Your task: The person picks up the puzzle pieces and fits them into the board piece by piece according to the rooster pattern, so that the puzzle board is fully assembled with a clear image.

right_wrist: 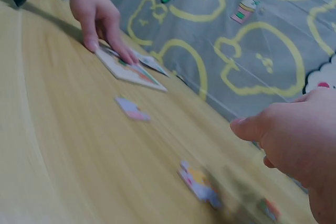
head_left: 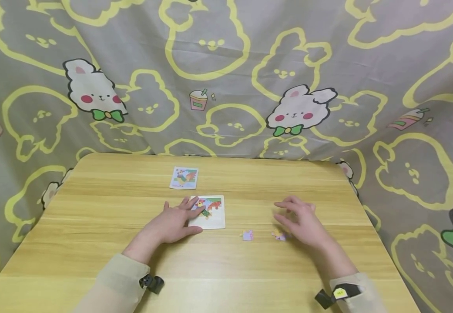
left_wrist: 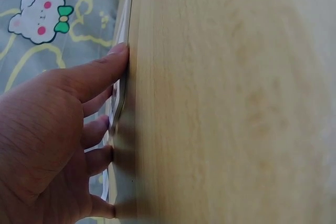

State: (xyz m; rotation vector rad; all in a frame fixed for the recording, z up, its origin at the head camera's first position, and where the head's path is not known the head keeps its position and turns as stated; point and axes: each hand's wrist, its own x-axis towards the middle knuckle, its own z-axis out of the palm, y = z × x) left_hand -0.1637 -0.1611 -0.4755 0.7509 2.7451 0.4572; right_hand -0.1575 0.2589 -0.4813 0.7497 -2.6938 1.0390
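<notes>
My left hand (head_left: 177, 221) rests on a white puzzle board (head_left: 216, 220), fingers spread over its left part and thumb at the near-left edge. Assembled pieces (head_left: 212, 204) showing a colourful hen fill the board's upper part; its lower part is bare white. To the right, my right hand (head_left: 300, 219) hovers above the table, fingers loosely bent, nothing visible between them. Just left of its thumb lies a purple-and-orange puzzle piece (head_left: 278, 235). Another pale purple piece (head_left: 247, 235) lies between it and the board. A third, reddish-green piece (right_wrist: 269, 210) appears under the right hand in the right wrist view.
Behind the board, a small printed card (head_left: 184, 178) with the same hen picture lies on the wooden table (head_left: 226, 274). A grey curtain (head_left: 234, 52) with rabbit drawings hangs along the table's back and sides. Each wrist carries a black strap-on device (head_left: 152, 283).
</notes>
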